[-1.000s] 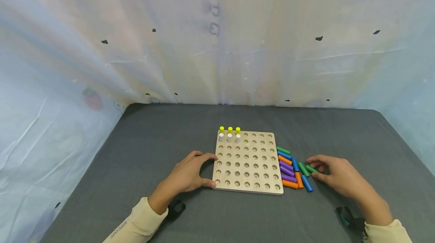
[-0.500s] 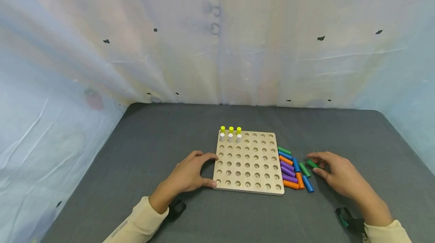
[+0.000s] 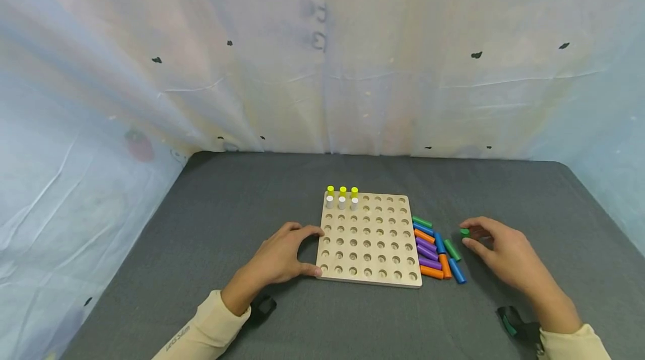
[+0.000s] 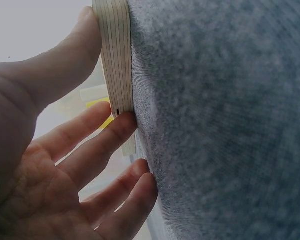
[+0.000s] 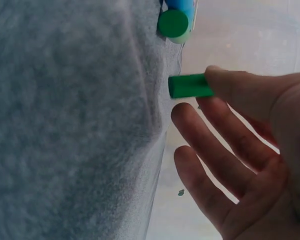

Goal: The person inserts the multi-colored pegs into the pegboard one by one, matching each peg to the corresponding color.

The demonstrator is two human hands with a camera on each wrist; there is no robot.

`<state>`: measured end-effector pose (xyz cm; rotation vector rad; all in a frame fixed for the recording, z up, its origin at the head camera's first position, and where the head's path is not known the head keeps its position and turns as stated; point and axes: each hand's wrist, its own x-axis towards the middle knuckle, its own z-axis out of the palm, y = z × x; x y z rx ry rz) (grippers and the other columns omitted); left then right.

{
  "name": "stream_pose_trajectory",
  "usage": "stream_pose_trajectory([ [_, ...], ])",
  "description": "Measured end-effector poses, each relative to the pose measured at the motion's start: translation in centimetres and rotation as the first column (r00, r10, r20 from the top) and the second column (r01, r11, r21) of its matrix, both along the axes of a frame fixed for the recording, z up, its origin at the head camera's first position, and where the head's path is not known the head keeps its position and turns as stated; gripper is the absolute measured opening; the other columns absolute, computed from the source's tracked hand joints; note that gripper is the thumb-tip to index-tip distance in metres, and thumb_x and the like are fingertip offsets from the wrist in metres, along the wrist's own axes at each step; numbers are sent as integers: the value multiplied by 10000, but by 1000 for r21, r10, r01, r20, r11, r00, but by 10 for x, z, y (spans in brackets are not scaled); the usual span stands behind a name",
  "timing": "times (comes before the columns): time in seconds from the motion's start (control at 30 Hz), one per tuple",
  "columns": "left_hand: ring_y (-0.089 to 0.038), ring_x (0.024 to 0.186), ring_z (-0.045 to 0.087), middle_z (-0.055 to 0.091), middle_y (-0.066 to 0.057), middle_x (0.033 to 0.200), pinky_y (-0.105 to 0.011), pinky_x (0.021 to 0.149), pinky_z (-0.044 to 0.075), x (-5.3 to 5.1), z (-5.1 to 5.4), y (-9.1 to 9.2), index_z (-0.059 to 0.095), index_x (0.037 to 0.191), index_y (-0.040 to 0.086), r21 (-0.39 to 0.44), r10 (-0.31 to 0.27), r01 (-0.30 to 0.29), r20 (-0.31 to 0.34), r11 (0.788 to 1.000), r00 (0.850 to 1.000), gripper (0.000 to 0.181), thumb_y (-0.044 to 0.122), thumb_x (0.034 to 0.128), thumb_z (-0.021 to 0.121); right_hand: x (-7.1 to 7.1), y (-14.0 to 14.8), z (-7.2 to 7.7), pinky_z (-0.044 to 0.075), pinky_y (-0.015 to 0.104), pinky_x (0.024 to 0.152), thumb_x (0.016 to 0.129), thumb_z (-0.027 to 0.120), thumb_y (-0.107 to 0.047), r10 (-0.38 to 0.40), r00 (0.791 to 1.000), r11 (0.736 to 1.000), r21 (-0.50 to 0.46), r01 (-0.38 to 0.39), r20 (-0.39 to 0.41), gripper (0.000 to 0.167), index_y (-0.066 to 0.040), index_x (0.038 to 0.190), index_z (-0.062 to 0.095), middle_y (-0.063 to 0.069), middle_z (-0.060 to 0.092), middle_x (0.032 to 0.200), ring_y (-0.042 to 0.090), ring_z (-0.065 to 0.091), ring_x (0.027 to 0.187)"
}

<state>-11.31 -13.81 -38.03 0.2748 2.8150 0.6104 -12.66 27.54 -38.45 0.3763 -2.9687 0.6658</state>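
Observation:
My left hand [image 3: 278,253] rests at the left side of a wooden pegboard [image 3: 378,270], thumb touching near its front corner and index finger farther back. In the left wrist view, fingertips [image 4: 124,125] lie against the board's layered edge, the fingers spread and fairly straight. Yellow pegs [image 3: 342,190] and white pegs [image 3: 342,203] stand upright in the two back rows at the left. Right of the board, my right hand [image 3: 504,248] pinches a green peg [image 5: 190,86] between thumb and finger, holding it off the table; the other fingers are loosely extended.
Against the board's right side lies a loose pile of pegs: purple pegs [image 3: 427,252], orange pegs [image 3: 431,272], blue pegs [image 3: 457,271] and green pegs [image 3: 452,250]. A grey cloth [image 3: 242,192] covers the table. Pale sheeting [image 3: 373,69] hangs behind and at the sides.
My right hand has lifted the green peg off the table beside the pile and tipped it more upright. The left hand stays at the board's edge.

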Motion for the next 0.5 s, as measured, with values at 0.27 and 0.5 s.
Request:
stream_pose_trajectory([
  [0.27, -312, 1311, 505, 522, -104, 1415, -636, 970, 431, -1, 3, -1, 568, 1361, 346, 3, -3, 3, -4, 1000, 1000, 740, 450, 698, 879, -1, -2, 1, 547, 514, 776, 903, 739, -186, -20, 999, 1000, 6, 20, -27, 252, -112, 1133, 666, 85, 740, 982, 288, 687, 878],
  [0.5, -323, 1302, 509, 527, -105, 1408, -642, 967, 426, 0, 0, 0, 570, 1357, 348, 14, -3, 3, -6, 1000, 1000, 743, 445, 691, 885, 0, -11, 6, 544, 503, 770, 905, 742, -252, -36, 997, 999, -14, 35, -72, 249, -126, 1111, 679, 56, 747, 958, 262, 683, 854],
])
